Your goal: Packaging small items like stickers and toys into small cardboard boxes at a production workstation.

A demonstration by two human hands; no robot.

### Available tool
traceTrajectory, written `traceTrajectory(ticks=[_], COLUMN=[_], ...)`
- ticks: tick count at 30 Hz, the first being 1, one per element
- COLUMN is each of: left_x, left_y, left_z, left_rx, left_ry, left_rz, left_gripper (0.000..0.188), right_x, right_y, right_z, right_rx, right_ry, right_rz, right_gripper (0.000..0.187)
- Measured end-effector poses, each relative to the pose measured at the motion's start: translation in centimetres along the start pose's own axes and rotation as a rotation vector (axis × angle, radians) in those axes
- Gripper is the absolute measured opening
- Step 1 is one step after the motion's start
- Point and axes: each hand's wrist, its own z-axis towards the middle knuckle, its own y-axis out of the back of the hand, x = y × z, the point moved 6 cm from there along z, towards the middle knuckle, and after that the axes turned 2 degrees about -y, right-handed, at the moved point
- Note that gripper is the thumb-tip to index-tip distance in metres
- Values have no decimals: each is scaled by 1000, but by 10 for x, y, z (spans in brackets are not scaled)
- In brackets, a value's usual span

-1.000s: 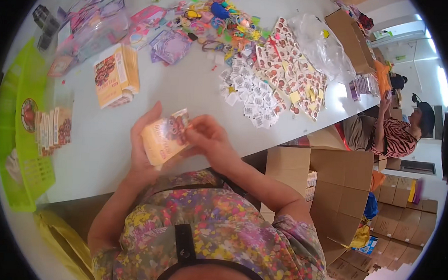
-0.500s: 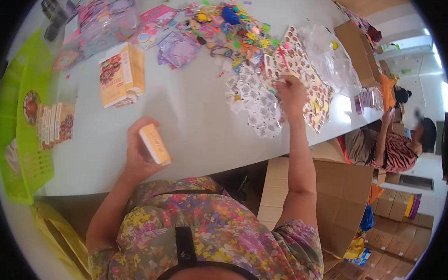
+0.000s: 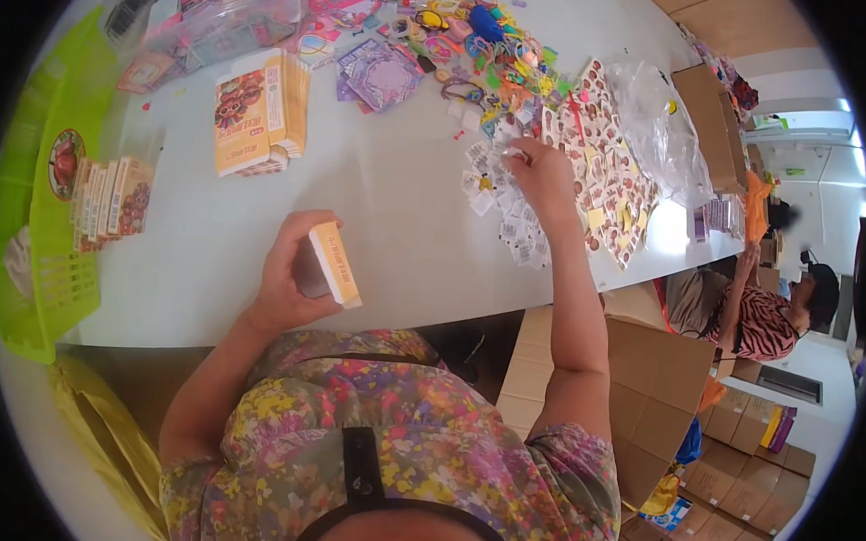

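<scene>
The left hand (image 3: 288, 280) grips a small box (image 3: 336, 265). Right of the box, the right hand (image 3: 521, 161) reaches over white labels (image 3: 522, 237); whether its grip holds one I cannot tell. Beyond the box lie yellow cartons (image 3: 243, 121), then trinkets (image 3: 486, 24).

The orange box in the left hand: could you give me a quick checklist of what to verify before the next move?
1. Orange box held by left hand, between thumb and fingers: ok.
2. Right hand at the white labels: ok, though contact with them is unclear.
3. Identity of the small pale thing at the right fingertips: cannot tell.
4. White labels neatly arranged: not ok, they lie scattered and overlapping.
5. Orange cartons gathered together: ok, in one stack.
</scene>
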Motion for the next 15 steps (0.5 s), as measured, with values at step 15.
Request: traceTrajectory(ticks=[15], left_x=[-7], left_y=[-7], left_z=[12], left_rx=[-26], left_ry=[51], left_rz=[-45], left_gripper=[79], right_x=[-12], right_y=[37], right_z=[-6], right_rx=[-155], right_ry=[24], right_rz=[595], right_gripper=[7])
